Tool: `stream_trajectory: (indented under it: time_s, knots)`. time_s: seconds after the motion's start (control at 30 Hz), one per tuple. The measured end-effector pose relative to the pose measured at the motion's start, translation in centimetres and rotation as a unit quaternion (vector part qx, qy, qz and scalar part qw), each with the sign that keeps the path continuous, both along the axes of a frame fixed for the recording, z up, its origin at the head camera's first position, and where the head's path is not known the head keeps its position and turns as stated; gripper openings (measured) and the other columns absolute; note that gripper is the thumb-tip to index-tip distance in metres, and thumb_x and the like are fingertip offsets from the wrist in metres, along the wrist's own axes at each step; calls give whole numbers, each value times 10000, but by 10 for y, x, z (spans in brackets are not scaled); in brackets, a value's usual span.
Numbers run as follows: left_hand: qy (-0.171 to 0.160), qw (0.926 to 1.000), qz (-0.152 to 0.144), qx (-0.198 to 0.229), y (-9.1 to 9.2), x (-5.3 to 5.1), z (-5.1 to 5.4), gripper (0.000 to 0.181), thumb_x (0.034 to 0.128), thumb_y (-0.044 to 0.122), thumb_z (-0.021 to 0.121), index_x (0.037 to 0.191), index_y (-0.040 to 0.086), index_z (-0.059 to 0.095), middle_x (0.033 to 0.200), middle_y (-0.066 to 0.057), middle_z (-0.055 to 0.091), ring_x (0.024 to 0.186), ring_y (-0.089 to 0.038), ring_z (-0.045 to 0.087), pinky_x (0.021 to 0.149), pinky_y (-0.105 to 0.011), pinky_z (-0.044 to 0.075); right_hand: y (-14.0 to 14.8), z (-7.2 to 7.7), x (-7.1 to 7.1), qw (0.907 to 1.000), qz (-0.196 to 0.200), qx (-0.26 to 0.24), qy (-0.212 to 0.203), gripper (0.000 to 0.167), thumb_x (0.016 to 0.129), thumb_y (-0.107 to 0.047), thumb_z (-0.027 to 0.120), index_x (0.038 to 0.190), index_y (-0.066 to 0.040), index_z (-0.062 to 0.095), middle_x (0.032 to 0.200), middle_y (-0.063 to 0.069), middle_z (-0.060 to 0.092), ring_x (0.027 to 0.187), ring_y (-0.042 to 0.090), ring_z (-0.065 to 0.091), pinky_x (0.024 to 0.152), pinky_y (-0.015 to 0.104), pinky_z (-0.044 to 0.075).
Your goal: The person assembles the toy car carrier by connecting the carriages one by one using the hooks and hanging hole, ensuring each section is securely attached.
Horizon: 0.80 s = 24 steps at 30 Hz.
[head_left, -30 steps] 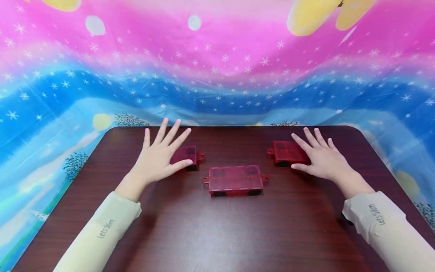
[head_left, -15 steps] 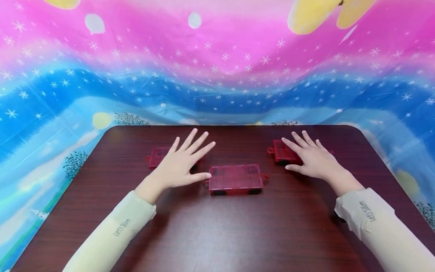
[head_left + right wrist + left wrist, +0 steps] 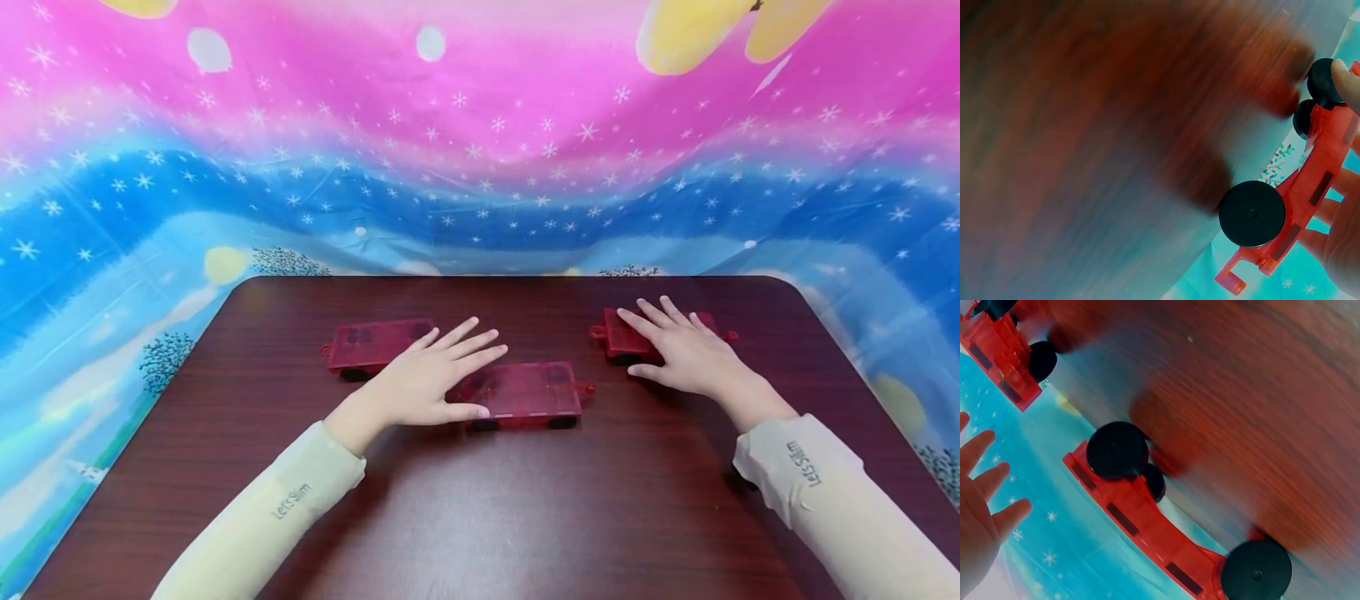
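Three translucent red wheeled cars with hooks stand on the table. The left hand (image 3: 423, 382), fingers spread, hovers at the left end of the middle car (image 3: 528, 392); its thumb overlaps that car's near edge, and contact cannot be told. Behind its wrist is the left car (image 3: 363, 343). The right hand (image 3: 693, 354) is spread over the right car (image 3: 621, 335), covering much of its near side. In the right wrist view, fingers lie behind the red car (image 3: 1313, 181) near its black wheel (image 3: 1252, 214). The left wrist view shows a car (image 3: 1147, 528) apart from the fingers.
The dark wooden table (image 3: 480, 508) has rounded far corners. Beyond its far edge hangs a pink and blue cloth (image 3: 480, 192) printed with snowflakes, which also runs down along both sides.
The left hand has moved right and slightly nearer, from over the left car to the middle car's left end. The right hand has shifted slightly left. The cars stand where they were.
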State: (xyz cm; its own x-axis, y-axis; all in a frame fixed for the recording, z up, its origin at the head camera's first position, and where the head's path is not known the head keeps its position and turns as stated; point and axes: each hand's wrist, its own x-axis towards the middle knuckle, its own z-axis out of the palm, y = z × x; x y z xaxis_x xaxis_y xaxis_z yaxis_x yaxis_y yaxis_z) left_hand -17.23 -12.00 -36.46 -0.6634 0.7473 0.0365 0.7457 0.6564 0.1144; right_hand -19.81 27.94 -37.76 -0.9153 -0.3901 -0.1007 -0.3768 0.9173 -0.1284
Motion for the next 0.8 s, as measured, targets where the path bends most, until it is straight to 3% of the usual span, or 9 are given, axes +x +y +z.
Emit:
stream_trajectory:
  time_s: [0.3, 0.57, 0.8]
  knots:
    - [-659, 9977, -100, -77, 8, 3, 0, 831, 873, 672, 584, 1572, 335, 286, 1620, 40, 336, 1535, -239, 231, 1178, -601, 283, 1, -3, -3, 10000, 46, -66, 17, 861, 890, -387, 722, 1591, -231, 247, 1624, 232, 230, 1476, 532, 161, 1137, 722, 175]
    - [-730, 9969, -287, -84, 10, 1, -1, 811, 882, 616, 627, 1562, 290, 329, 1557, 18, 439, 1436, -203, 413, 1103, -476, 441, 2, -2, -5, 9994, 124, 127, 302, 819, 876, -358, 746, 1564, -213, 326, 1560, 244, 349, 1407, 540, 298, 1086, 715, 301]
    - [-761, 9966, -276, -130, 11, -3, -2, 783, 874, 579, 664, 1541, 284, 379, 1544, 16, 457, 1410, -193, 447, 1089, -458, 459, 3, 2, -5, 9990, 124, 235, 370, 813, 868, -386, 753, 1555, -223, 348, 1519, 227, 399, 1340, 511, 374, 1003, 710, 391]
